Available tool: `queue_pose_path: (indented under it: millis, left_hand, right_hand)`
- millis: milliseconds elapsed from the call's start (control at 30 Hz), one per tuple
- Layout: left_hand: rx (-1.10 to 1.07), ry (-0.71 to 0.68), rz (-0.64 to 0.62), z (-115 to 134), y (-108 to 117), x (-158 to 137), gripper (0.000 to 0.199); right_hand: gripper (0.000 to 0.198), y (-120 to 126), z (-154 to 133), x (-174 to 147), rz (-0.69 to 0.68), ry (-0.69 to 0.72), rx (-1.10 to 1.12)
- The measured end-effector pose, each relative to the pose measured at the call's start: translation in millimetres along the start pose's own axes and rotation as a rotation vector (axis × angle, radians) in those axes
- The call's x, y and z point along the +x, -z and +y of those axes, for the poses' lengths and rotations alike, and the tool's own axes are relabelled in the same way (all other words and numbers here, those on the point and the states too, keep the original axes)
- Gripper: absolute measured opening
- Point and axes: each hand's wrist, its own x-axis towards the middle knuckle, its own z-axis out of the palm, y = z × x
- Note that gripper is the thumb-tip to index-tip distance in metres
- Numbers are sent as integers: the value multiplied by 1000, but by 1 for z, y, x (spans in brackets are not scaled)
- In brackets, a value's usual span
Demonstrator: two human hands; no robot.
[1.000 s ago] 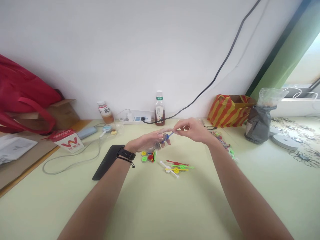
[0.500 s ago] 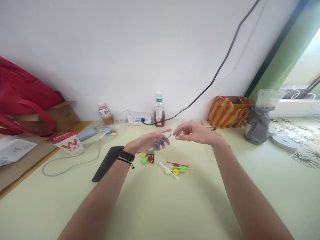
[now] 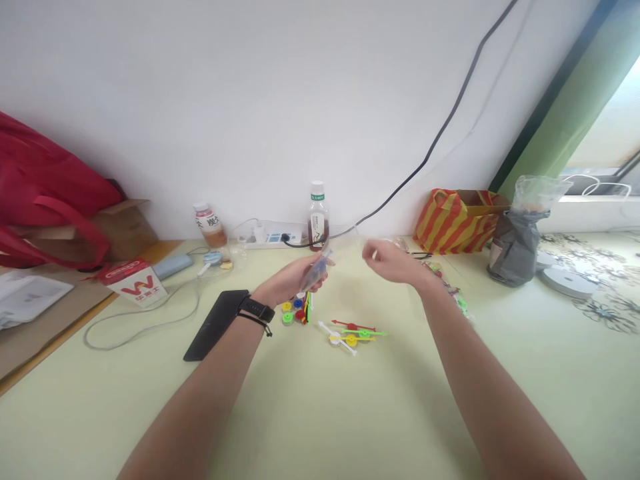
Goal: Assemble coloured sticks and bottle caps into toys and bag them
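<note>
Drawn back, right hand curls, contents unclear; left hand grasps blue piece and clear plastic

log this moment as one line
left hand: holding slim blue plastic piece, blurred | right hand: curled, grip unclear | pale-green table: white, red, green, yellow plastic arrows
</note>
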Motion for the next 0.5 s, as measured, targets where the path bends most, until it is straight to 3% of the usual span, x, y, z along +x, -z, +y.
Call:
queue_pose_path:
  millis: [100,200,333,500]
  left_hand:
    - [-118,-24,162,-4,4,7,38]
    - [-132,-37,262,-7,5,9,34]
    - [-39,-58,277,-9,4,6,39]
    - [101,-80,248,-12,5,7,46]
  right_hand:
    - [16,-9,2,-3,-538,-59,-113]
    - [29,-21,-10,-5,-848,-31,-121]
    - [31,-35,-28,-4,-952,-3,-179]
    - [19,-38,-30,-4,-922,0,-173]
